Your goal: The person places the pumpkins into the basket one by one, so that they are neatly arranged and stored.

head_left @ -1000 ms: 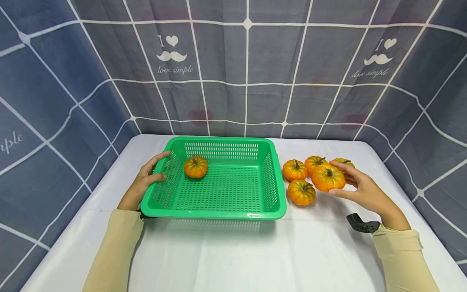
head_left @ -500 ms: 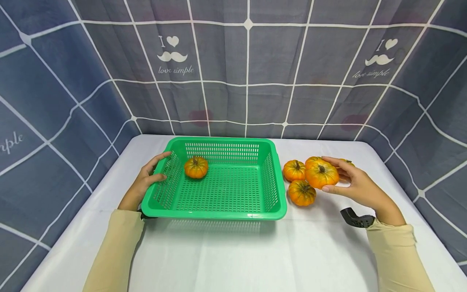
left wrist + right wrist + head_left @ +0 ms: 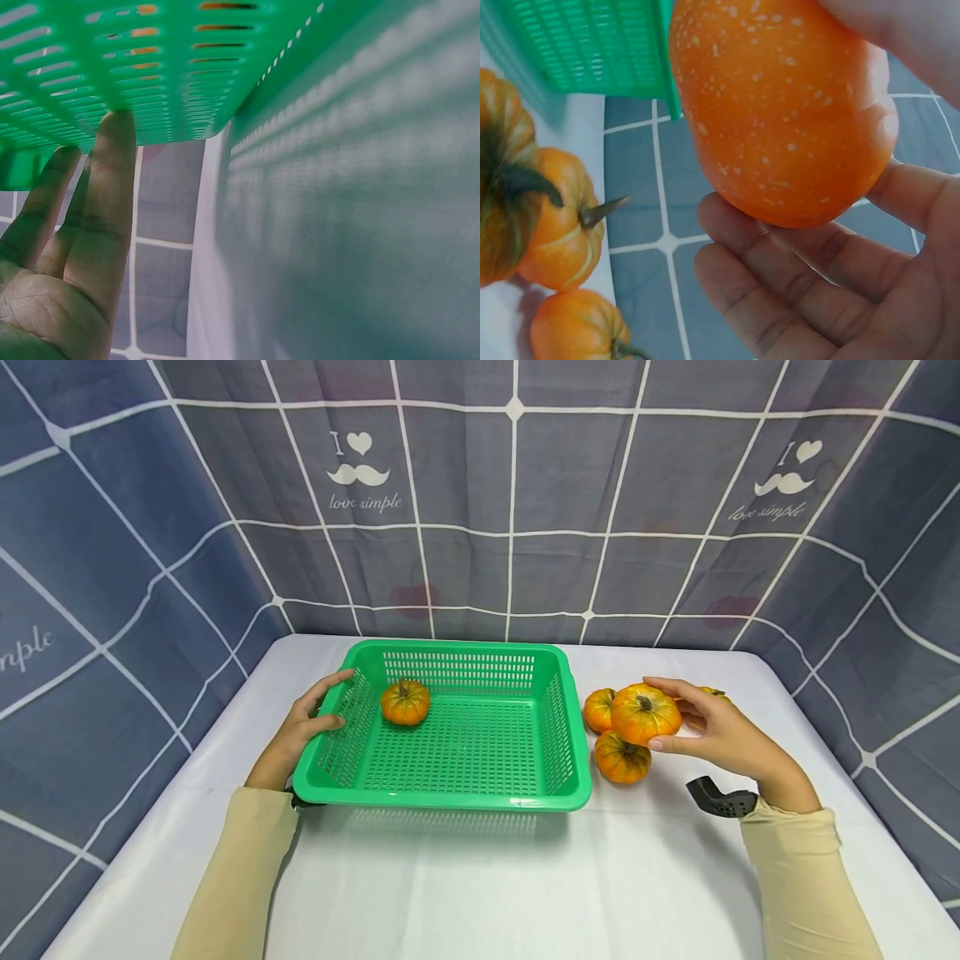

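My left hand (image 3: 303,727) grips the left rim of a green plastic basket (image 3: 450,802), its thumb and one fingertip over the edge. In the left wrist view, other fingers (image 3: 112,180) lie against the slotted outside wall. One small orange pumpkin (image 3: 405,703) sits inside, near the basket's left end. Right of the basket, my right hand (image 3: 723,735) holds another small pumpkin (image 3: 645,714) between thumb and fingers, raised above the loose ones. The right wrist view shows its smooth, speckled underside (image 3: 780,112).
Loose pumpkins stand close to the basket's right wall: a front one (image 3: 622,762), one behind it (image 3: 597,710), and one mostly covered by the right hand (image 3: 716,692). White cloth (image 3: 487,893) covers the table. A grey checked curtain (image 3: 465,485) rises behind and at both sides.
The right hand has carried its pumpkin leftward and slightly up, towards the basket, now covering part of the loose pumpkins. Left hand and basket keep their place.
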A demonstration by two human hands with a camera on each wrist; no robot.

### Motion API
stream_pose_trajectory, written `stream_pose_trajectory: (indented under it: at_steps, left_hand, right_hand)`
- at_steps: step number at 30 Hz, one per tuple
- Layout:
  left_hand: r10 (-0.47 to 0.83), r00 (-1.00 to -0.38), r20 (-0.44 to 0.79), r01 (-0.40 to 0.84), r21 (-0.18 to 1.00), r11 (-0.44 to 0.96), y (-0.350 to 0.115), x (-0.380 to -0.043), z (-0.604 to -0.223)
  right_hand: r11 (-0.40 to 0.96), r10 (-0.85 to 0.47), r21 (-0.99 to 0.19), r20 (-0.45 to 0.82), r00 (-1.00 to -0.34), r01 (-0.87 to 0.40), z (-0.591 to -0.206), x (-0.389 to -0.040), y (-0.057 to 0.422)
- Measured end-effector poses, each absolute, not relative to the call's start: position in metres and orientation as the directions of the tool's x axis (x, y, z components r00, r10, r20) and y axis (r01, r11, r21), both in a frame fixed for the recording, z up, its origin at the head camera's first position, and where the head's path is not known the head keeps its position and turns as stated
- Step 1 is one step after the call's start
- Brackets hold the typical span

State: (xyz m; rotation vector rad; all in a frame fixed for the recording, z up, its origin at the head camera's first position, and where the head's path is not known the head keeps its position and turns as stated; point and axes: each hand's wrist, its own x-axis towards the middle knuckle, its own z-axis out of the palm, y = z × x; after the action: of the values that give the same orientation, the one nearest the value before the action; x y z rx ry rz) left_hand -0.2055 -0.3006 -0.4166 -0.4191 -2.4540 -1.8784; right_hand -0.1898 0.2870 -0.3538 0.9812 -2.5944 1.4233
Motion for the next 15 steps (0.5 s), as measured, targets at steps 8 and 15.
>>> stream_pose_trajectory:
  at_steps: [8, 15]
  left_hand:
    - [0.198, -0.966, 0.168, 0.214, 0.946, 0.242, -0.3, -0.207, -0.418]
    - [0.189, -0.967, 0.169, 0.214, 0.945, 0.248, -0.301, -0.206, -0.418]
  right_hand:
    - [0.391, -0.539, -0.735, 0.306, -0.785, -0.555, -0.347, -0.194, 0.275]
    - [0.448, -0.535, -0.725, 0.252, -0.806, -0.524, -0.343, -0.196, 0.264]
